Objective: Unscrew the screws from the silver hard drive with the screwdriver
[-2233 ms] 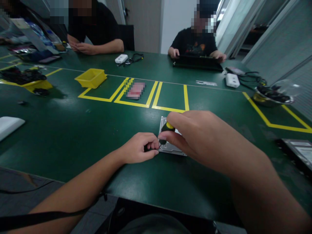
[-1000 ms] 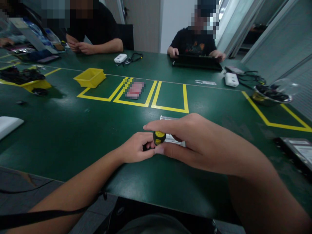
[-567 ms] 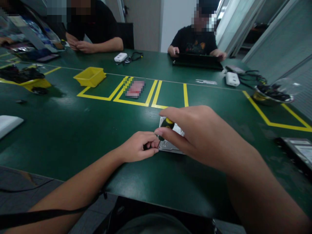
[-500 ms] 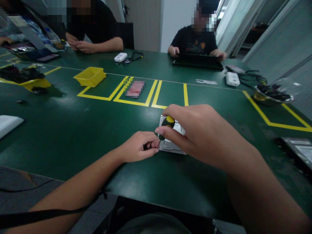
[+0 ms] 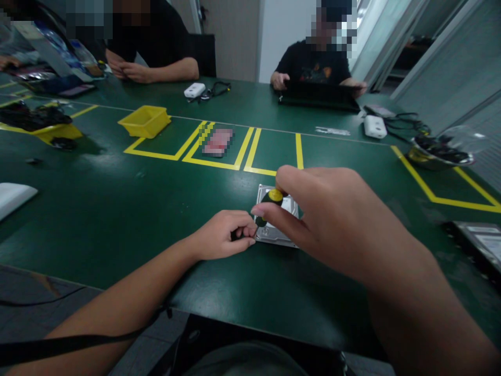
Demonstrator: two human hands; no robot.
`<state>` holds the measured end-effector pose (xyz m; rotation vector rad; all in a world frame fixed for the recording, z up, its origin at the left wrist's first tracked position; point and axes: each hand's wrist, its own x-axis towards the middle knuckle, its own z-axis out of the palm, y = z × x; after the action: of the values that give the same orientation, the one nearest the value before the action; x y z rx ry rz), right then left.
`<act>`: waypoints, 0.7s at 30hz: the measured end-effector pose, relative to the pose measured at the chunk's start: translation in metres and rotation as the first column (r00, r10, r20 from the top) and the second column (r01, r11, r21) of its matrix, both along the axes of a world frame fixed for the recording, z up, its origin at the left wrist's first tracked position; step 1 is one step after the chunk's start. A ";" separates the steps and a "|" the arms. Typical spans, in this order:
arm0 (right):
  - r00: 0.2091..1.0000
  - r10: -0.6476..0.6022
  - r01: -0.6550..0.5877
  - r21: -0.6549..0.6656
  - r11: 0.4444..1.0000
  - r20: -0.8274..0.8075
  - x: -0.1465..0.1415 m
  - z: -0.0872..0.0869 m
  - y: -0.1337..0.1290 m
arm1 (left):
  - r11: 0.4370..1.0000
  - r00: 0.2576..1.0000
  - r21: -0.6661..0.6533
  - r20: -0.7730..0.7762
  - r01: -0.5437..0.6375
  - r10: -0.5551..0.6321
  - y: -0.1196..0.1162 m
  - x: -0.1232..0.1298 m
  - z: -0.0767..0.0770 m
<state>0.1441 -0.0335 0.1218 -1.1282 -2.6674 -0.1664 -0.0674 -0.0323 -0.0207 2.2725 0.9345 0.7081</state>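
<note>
A silver hard drive (image 5: 276,239) lies flat on the green table in front of me. At its left edge is my left hand (image 5: 230,235), fingers curled and thumb against the side, gripping that edge. My right hand (image 5: 324,214) is over the drive, thumb and index finger around the black and yellow handle of a screwdriver (image 5: 274,196). The screwdriver stands roughly upright above the drive's left part; its tip is hidden. My right hand also covers much of the drive's right side.
Another hard drive (image 5: 479,245) lies at the right. A yellow bin (image 5: 144,122) stands beyond yellow tape marks, with a metal bowl (image 5: 440,156) of dark parts at far right. A white object (image 5: 15,198) is at left. Two people sit opposite, one holding a dark panel (image 5: 319,98).
My right hand has shifted slightly right, its index finger moving round the screwdriver handle, so more of the yellow end shows. My left hand and the hard drive stay in place.
</note>
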 end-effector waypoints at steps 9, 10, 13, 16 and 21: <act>0.992 0.118 -0.122 -0.135 0.983 -0.033 0.010 0.002 -0.002 | 1.000 0.998 -0.016 -0.055 -0.025 0.024 -0.001 -0.001 0.001; 0.991 0.128 -0.131 -0.150 0.980 -0.033 0.011 0.002 -0.002 | 1.000 0.998 -0.012 -0.059 -0.026 0.025 -0.001 -0.001 0.000; 0.988 0.147 -0.155 -0.195 0.968 -0.052 0.012 0.002 -0.001 | 0.999 0.997 -0.018 -0.067 -0.030 0.029 -0.001 -0.001 -0.001; 0.981 0.173 -0.190 -0.236 0.953 -0.090 0.013 0.004 -0.001 | 0.999 0.997 -0.038 -0.067 -0.032 0.029 -0.001 -0.001 -0.001; 0.975 0.193 -0.218 -0.294 0.931 -0.112 0.012 0.009 -0.002 | 0.999 0.998 -0.044 -0.062 -0.027 0.024 -0.001 -0.001 0.001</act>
<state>0.1562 -0.0353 0.1310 -0.8980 -2.7778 0.3333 -0.0684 -0.0337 -0.0201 2.2576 0.9994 0.6252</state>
